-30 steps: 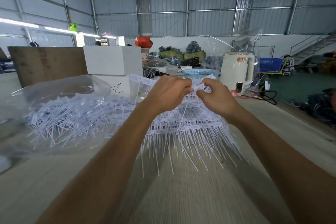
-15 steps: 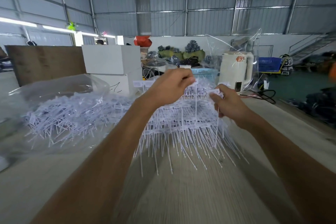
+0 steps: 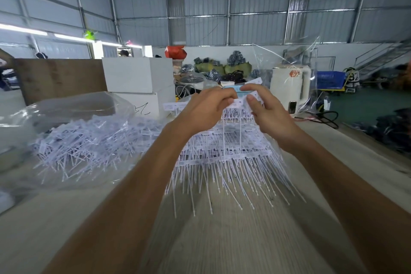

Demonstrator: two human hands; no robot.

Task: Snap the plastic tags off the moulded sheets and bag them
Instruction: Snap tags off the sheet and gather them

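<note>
Both hands meet at the top edge of the moulded tag sheets (image 3: 222, 153), which are stacked on the wooden table (image 3: 233, 240). Left hand (image 3: 205, 110) pinches that edge with curled fingers; right hand (image 3: 270, 115) pinches a white tag (image 3: 241, 102) whose print is too small to read. Loose tags (image 3: 89, 140) fill the clear bag (image 3: 73, 107) at left. A black scrawl (image 3: 142, 109) marks the white box, illegible.

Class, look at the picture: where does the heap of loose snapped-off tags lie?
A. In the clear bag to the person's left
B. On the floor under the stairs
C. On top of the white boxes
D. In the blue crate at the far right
A: the loose tags lie heaped inside the clear bag on the table, left of the left hand.
</note>
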